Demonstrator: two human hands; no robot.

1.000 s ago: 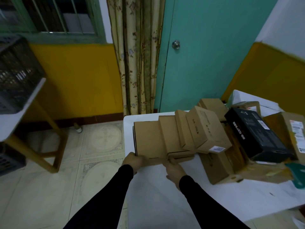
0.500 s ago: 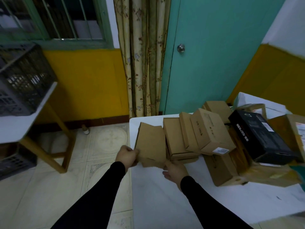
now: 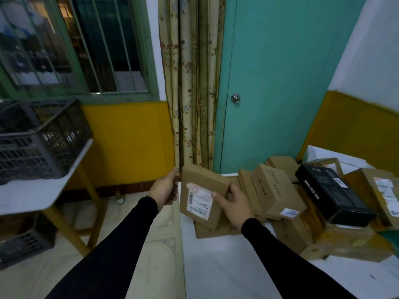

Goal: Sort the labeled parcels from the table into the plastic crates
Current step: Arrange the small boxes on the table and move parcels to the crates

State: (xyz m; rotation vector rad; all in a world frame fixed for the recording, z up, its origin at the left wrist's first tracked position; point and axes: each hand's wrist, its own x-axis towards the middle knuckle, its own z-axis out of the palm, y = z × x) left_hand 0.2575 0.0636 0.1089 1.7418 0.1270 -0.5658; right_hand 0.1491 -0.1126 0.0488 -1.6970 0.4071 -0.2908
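A flat brown cardboard parcel (image 3: pixel 200 188) with a white label facing me is lifted off the white table (image 3: pixel 226 266) and tipped upright. My left hand (image 3: pixel 165 189) grips its left edge and my right hand (image 3: pixel 234 203) holds its right side, thumb on the label. More brown parcels (image 3: pixel 274 190) and a black box (image 3: pixel 330 193) lie piled on the table to the right. A dark plastic crate (image 3: pixel 41 139) stands on a second white table at the left. Another crate (image 3: pixel 19 249) sits on the floor below it.
A teal door (image 3: pixel 276 83) and a patterned curtain (image 3: pixel 190 83) stand behind the parcel table. Tiled floor (image 3: pixel 151 244) lies open between the two tables. The left table has wooden legs (image 3: pixel 67 229). A large labelled box (image 3: pixel 380 190) sits at the far right.
Both hands have lifted the flat parcel off the table's left end and turned it over, so its label now faces me. The view has tilted up and leftward.
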